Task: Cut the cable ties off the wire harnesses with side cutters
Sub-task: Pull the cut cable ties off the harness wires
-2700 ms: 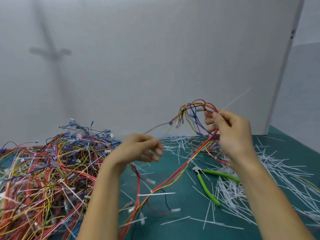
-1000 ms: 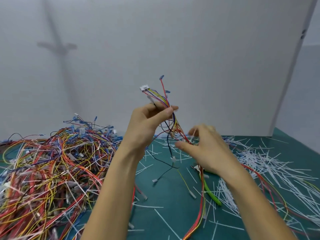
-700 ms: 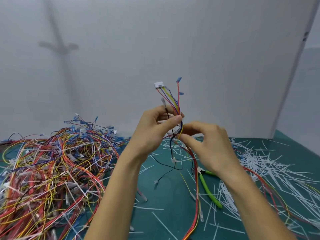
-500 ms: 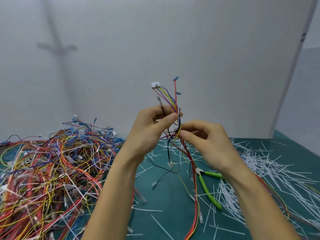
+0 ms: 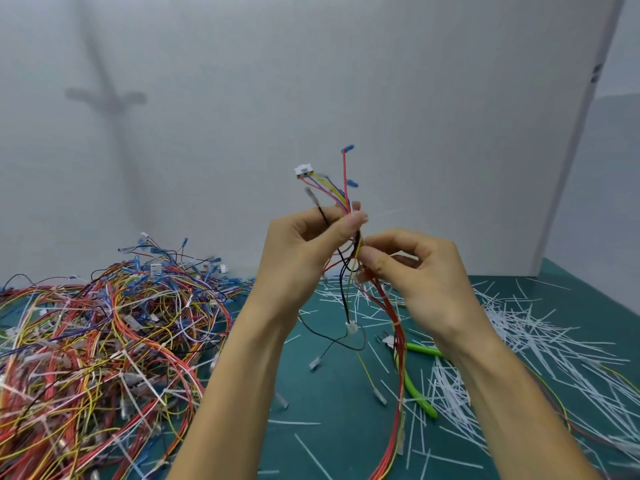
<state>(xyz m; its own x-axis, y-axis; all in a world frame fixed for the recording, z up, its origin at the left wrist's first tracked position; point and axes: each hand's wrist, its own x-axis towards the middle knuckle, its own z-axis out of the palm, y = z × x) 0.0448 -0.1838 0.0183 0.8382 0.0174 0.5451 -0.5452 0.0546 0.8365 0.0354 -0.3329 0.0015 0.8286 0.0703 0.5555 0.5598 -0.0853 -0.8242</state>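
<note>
I see both hands raised above the green mat (image 5: 332, 393), holding one harness (image 5: 400, 334) upright between them. The left hand (image 5: 298, 251) pinches the wires between thumb and forefinger, near the top; above it the loose ends fan out, with a white connector (image 5: 303, 170). The right hand (image 5: 426, 282) pinches the same bundle just below, its other fingers curled. The rest of the harness hangs down to the mat. The cutters (image 5: 420, 349) lie on the mat under the right wrist, untouched. A big pile of harnesses (image 5: 104, 323) lies at left, cut ties (image 5: 519, 334) scattered at right.
</note>
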